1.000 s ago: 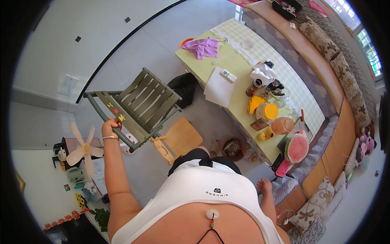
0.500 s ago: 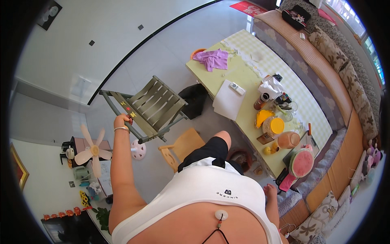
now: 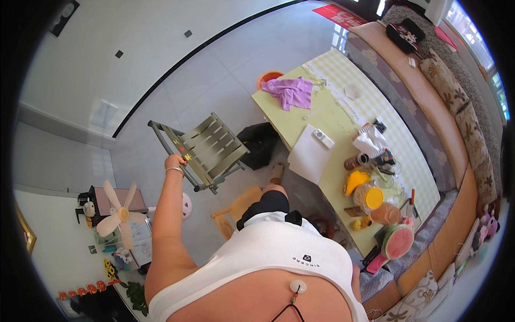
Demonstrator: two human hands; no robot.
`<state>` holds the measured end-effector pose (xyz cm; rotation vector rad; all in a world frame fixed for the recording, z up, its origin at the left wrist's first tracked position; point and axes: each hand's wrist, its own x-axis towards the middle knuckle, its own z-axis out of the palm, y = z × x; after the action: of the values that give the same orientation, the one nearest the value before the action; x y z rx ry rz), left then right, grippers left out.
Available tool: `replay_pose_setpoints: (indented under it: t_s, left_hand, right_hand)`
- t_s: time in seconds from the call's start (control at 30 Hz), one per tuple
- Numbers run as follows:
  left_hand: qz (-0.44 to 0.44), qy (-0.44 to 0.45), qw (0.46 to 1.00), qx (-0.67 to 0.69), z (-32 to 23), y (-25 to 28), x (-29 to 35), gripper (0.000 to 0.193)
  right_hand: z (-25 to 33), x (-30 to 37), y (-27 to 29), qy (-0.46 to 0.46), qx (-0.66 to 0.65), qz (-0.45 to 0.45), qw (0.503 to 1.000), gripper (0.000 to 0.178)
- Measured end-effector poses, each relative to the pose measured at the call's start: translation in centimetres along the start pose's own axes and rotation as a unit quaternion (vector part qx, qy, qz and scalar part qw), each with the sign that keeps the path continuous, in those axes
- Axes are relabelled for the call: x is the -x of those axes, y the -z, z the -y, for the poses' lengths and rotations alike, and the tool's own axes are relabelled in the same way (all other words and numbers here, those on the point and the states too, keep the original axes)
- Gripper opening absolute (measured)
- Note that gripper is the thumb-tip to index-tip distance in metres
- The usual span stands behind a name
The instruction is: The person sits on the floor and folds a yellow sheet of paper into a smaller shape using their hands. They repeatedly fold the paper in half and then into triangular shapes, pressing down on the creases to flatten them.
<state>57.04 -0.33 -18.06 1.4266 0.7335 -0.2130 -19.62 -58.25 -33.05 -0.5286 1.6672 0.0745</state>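
Note:
My left hand is closed around the frame bar of an olive-green folding stool. The stool has a seat of wide straps on a metal frame, and my left arm stretches out to hold it, tilted, ahead and to the left. Its seat is spread open. Beneath and beyond it is a black bag-like object. Close to my legs stands a light wooden chair. Only a bit of my right arm shows beside my white top; the right hand is out of sight.
A long table on the right carries a purple cloth, a remote control, jars and a cut watermelon. Behind it runs a sofa. A fan stands at the left, and an orange basin sits past the table's far end.
My left hand still grips the stool, which now appears slightly further right. My right hand has slipped out of view. One of my feet now shows ahead of me, beside the table.

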Motion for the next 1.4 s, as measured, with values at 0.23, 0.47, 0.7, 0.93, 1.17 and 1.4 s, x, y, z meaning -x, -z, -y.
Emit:
replay_pose_setpoints:
  t_s: [0.23,0.47,0.7,0.93,1.17,1.4]
  left_hand:
    - [-0.065,0.099,0.993,-0.003,3.5,2.6,-13.5,0.009]
    - [0.060,0.147,0.752,-0.640,6.1,7.4,-24.7,0.022]
    - [-0.017,0.151,0.748,-0.646,7.9,5.7,-27.6,0.012]
    - [-0.140,0.147,0.916,-0.346,11.2,15.2,-32.8,0.014]
    - [-0.185,0.137,0.973,-0.012,8.5,8.9,-30.3,0.016]
    - [-0.146,0.123,0.981,-0.038,9.3,10.1,-30.9,0.029]
  right_hand:
    - [9.7,5.9,-15.5,0.150,0.291,0.053,0.943,0.034]
    - [16.5,10.4,-26.9,0.132,0.299,0.071,0.942,0.035]
    - [19.4,13.6,-32.8,0.146,0.420,0.053,0.894,0.036]
    - [22.1,13.0,-34.2,0.104,0.423,0.049,0.899,0.034]
    - [23.8,13.2,-35.2,0.109,0.443,0.021,0.890,0.033]
    - [26.0,13.1,-39.5,0.129,0.487,0.039,0.863,0.036]
